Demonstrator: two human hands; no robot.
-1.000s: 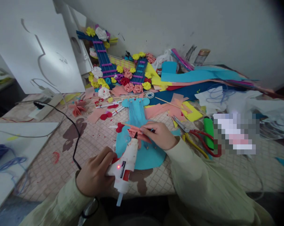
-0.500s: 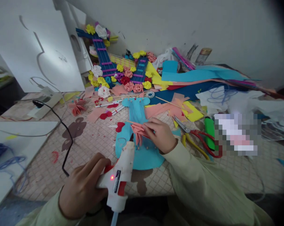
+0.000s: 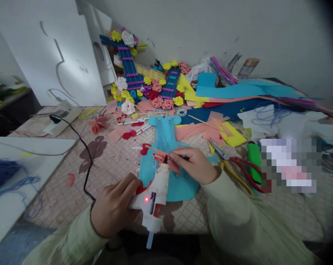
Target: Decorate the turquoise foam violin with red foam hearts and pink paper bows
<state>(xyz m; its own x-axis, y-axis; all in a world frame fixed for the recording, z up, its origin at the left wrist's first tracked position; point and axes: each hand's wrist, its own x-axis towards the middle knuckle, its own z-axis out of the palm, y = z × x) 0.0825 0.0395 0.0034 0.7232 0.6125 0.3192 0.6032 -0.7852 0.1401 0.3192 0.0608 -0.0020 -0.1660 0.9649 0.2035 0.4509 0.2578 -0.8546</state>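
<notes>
My left hand [image 3: 114,206] is wrapped round the handle of a white glue gun [image 3: 158,187]. A red light glows on its side, and a clear glue stick [image 3: 149,240] pokes out of its back end. The gun's dark nozzle touches or nearly touches a folded pink paper piece [image 3: 174,167]; which of the two I cannot tell. My right hand [image 3: 198,165] pinches that paper together with a thin wooden stick [image 3: 154,149]. Under both lies a light-blue guitar-shaped cutout [image 3: 183,190], partly covered by the paper and the gun.
Red-handled scissors [image 3: 224,154] and a green object [image 3: 254,163] lie at the right. Behind are dark-blue paper guitars [image 3: 129,68] with crepe flowers. A black cable [image 3: 86,173] crosses the table at the left, near a white board [image 3: 53,147]. Pink paper scraps [image 3: 191,130] are scattered about.
The glue gun's nozzle has come up to the pink paper, which has tilted in my right hand. The view has shifted, so the scene sits slightly further right.
</notes>
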